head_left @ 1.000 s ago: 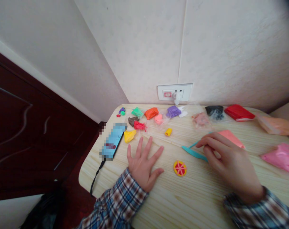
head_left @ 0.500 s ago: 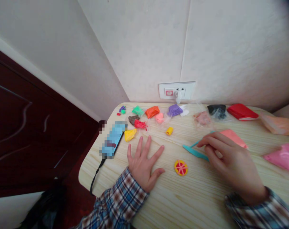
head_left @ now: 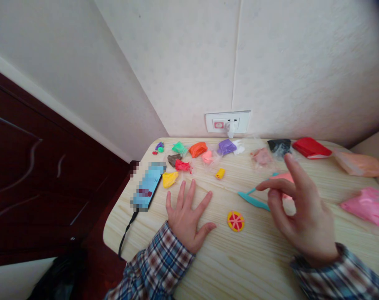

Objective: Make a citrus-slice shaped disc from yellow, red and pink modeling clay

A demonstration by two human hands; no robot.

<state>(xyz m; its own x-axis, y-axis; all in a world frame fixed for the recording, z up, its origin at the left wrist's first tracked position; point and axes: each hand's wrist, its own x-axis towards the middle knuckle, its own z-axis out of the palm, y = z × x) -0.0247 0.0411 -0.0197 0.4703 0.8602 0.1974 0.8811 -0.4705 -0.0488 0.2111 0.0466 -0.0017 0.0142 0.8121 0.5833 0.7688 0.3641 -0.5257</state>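
Observation:
My left hand (head_left: 187,216) lies flat on the table with its fingers spread, holding nothing. My right hand (head_left: 298,212) is raised over the table, thumb and index finger brought together in a pinch and the other fingers lifted. Whether anything small is between those fingertips cannot be made out. Under and beside them lie turquoise modelling tools (head_left: 253,201), partly covered by the hand. Between my hands rests a round yellow clay disc (head_left: 236,221) with a red middle and pink strips across it. Farther back is a small yellow clay piece (head_left: 220,173).
Bags of coloured clay line the back, among them orange (head_left: 198,149), purple (head_left: 227,147), black (head_left: 279,146) and red (head_left: 312,148). Pink clay (head_left: 366,205) sits at right. A phone (head_left: 149,185) with a cable lies left. A wall socket (head_left: 228,122) is behind.
My right hand has tilted upward, its outer fingers now lifted and apart from the pinched thumb and index. My left hand stays flat. The view has shifted slightly.

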